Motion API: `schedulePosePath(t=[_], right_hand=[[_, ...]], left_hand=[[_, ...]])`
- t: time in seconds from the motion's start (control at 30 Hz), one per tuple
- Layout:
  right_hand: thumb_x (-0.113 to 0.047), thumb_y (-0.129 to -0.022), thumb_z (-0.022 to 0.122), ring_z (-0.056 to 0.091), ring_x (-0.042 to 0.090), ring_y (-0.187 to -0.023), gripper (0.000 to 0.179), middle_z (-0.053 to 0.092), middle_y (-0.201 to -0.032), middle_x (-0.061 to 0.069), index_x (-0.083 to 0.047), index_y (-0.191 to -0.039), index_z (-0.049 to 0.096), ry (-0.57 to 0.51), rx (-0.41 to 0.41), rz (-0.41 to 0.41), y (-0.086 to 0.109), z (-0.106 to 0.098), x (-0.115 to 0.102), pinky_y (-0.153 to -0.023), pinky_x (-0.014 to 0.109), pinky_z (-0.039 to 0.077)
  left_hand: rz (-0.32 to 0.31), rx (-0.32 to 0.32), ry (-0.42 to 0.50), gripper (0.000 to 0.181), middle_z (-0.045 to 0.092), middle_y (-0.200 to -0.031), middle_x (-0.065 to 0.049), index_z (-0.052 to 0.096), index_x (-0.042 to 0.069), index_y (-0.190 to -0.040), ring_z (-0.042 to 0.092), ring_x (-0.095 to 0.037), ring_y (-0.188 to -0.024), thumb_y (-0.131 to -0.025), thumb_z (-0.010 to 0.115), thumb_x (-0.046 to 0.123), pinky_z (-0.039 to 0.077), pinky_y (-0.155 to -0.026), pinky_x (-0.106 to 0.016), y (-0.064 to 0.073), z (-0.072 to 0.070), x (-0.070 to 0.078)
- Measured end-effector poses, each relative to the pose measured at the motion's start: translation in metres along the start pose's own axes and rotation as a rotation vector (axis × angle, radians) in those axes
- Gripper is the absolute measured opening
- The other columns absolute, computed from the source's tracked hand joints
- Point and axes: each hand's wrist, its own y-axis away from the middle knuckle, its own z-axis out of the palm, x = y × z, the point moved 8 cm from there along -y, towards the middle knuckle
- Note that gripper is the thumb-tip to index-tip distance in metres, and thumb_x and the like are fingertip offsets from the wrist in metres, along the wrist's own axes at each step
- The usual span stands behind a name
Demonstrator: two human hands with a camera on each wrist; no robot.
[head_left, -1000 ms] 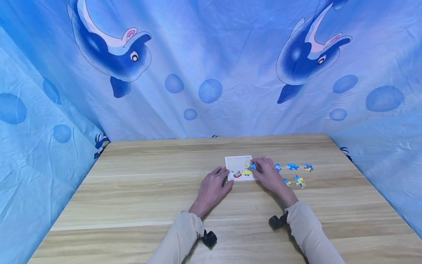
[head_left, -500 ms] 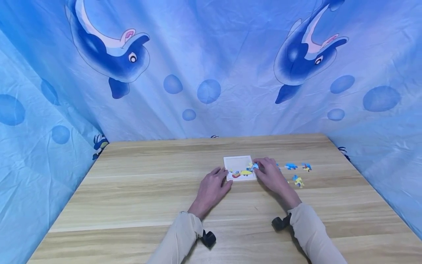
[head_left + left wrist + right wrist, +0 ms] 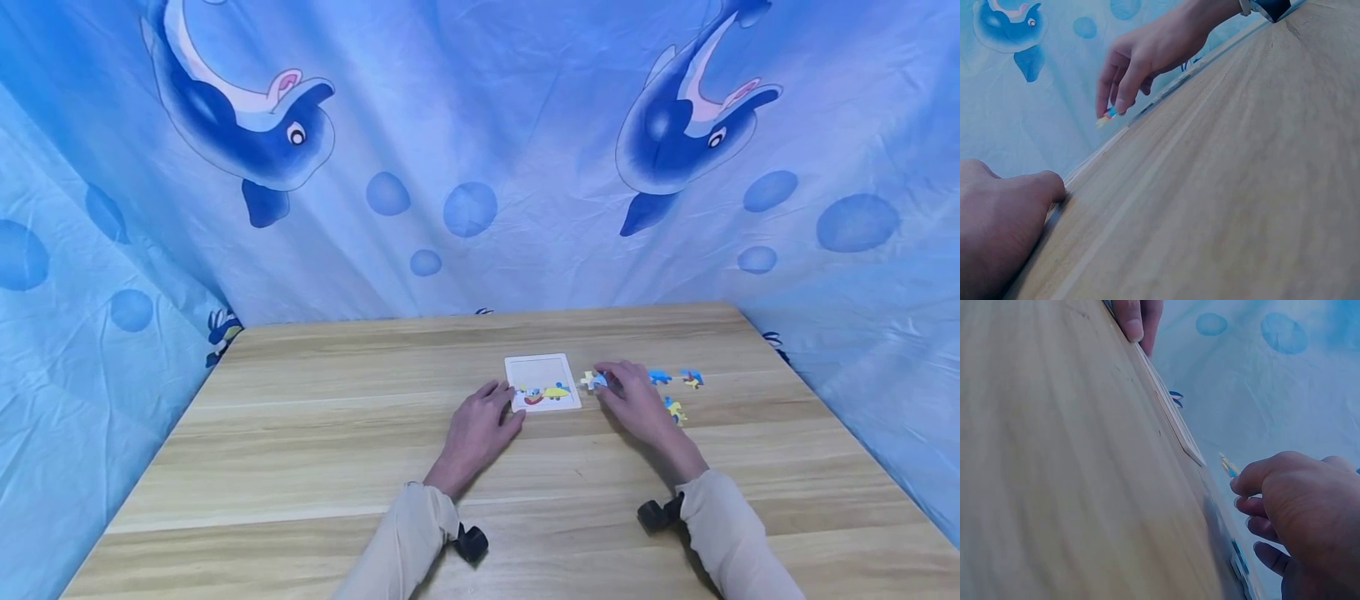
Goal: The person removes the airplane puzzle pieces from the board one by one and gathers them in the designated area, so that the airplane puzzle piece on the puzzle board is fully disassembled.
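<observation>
A white jigsaw puzzle tray lies on the table, with colourful pieces set along its front side and its back part bare. My left hand holds the tray's front left corner, thumb at the front edge and fingers at the left edge. Just right of the tray, my right hand pinches a yellow and blue puzzle piece between thumb and forefinger. The left wrist view shows this piece raised in the fingertips. In the right wrist view the left thumb presses at the tray's far end.
Several loose puzzle pieces lie right of my right hand, among them a blue one, a blue and red one and a yellow one. The hand hides part of that group. A blue dolphin-print curtain hangs behind the wooden table.
My right hand has moved right, off the tray, carrying the pinched piece with it and uncovering the tray's right edge. The left hand keeps its place at the corner.
</observation>
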Motion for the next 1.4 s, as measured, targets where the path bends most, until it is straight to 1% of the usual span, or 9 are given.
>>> schedulePosePath(t=[0.27,0.4,0.53,0.63,0.8,1.0,1.1,1.2,1.4], right_hand=[[-0.007,-0.089,0.065,0.052,0.035,-0.1,0.034,0.063,-0.104,0.017,0.004,-0.121,0.061,0.029,0.028,-0.004,0.01,-0.014,0.011,-0.085,0.051,0.042],[-0.006,-0.089,0.065,0.051,0.035,-0.101,0.035,0.062,-0.102,0.017,0.004,-0.122,0.06,0.031,0.02,0.002,0.015,-0.021,0.017,-0.086,0.052,0.04],[-0.006,-0.09,0.062,0.05,0.032,-0.099,0.035,0.061,-0.099,0.014,0.004,-0.123,0.059,0.037,0.013,0.012,0.02,-0.027,0.024,-0.084,0.049,0.04],[-0.005,-0.09,0.062,0.052,0.032,-0.097,0.034,0.062,-0.098,0.016,0.005,-0.123,0.06,0.048,0.031,0.01,0.025,-0.033,0.028,-0.083,0.048,0.039],[-0.002,-0.088,0.063,0.054,0.032,-0.094,0.034,0.063,-0.099,0.019,0.006,-0.121,0.06,0.085,0.073,-0.007,0.032,-0.043,0.033,-0.082,0.046,0.038],[0.002,-0.086,0.064,0.052,0.027,-0.086,0.033,0.062,-0.09,0.014,0.007,-0.119,0.06,0.116,0.101,-0.05,0.038,-0.052,0.035,-0.078,0.039,0.036],[0.003,-0.085,0.064,0.051,0.027,-0.085,0.033,0.062,-0.089,0.014,0.008,-0.117,0.06,0.113,0.106,-0.052,0.041,-0.056,0.036,-0.079,0.042,0.035],[0.003,-0.086,0.063,0.052,0.03,-0.088,0.031,0.063,-0.092,0.016,0.008,-0.117,0.06,0.106,0.104,-0.033,0.044,-0.059,0.039,-0.082,0.047,0.036],[0.004,-0.088,0.061,0.051,0.032,-0.091,0.03,0.061,-0.093,0.017,0.008,-0.118,0.059,0.108,0.099,-0.018,0.048,-0.063,0.044,-0.08,0.049,0.037]], left_hand=[[0.008,0.0,-0.004,0.041,0.064,-0.126,-0.008,0.068,0.011,-0.121,0.055,-0.025,-0.122,-0.091,0.06,0.038,0.048,-0.097,-0.04,0.0,0.001,0.0],[0.006,-0.011,-0.004,0.041,0.063,-0.127,-0.008,0.067,0.012,-0.121,0.055,-0.025,-0.123,-0.091,0.06,0.038,0.048,-0.098,-0.039,-0.001,0.001,0.001],[0.008,-0.01,-0.001,0.04,0.063,-0.126,-0.008,0.067,0.011,-0.121,0.055,-0.025,-0.123,-0.091,0.06,0.037,0.048,-0.098,-0.04,-0.001,0.0,0.002],[0.013,-0.007,-0.004,0.04,0.064,-0.126,-0.008,0.067,0.011,-0.121,0.055,-0.025,-0.122,-0.091,0.06,0.037,0.048,-0.097,-0.04,-0.001,0.0,0.002],[0.016,0.0,-0.008,0.04,0.064,-0.125,-0.009,0.068,0.011,-0.121,0.056,-0.025,-0.122,-0.091,0.06,0.037,0.049,-0.097,-0.04,-0.001,0.0,0.001],[0.004,-0.007,-0.007,0.041,0.063,-0.126,-0.008,0.067,0.011,-0.121,0.055,-0.025,-0.123,-0.092,0.059,0.037,0.048,-0.098,-0.04,-0.001,0.0,-0.001],[0.003,-0.01,-0.007,0.041,0.063,-0.127,-0.008,0.067,0.011,-0.122,0.055,-0.025,-0.123,-0.092,0.059,0.038,0.048,-0.098,-0.039,-0.001,0.0,-0.001],[0.006,-0.007,-0.005,0.041,0.063,-0.127,-0.008,0.067,0.011,-0.122,0.055,-0.025,-0.123,-0.092,0.059,0.038,0.048,-0.098,-0.04,0.0,0.0,0.0],[0.007,-0.006,-0.005,0.041,0.063,-0.127,-0.009,0.067,0.011,-0.121,0.055,-0.025,-0.123,-0.092,0.058,0.038,0.048,-0.098,-0.04,0.0,0.001,-0.001]])
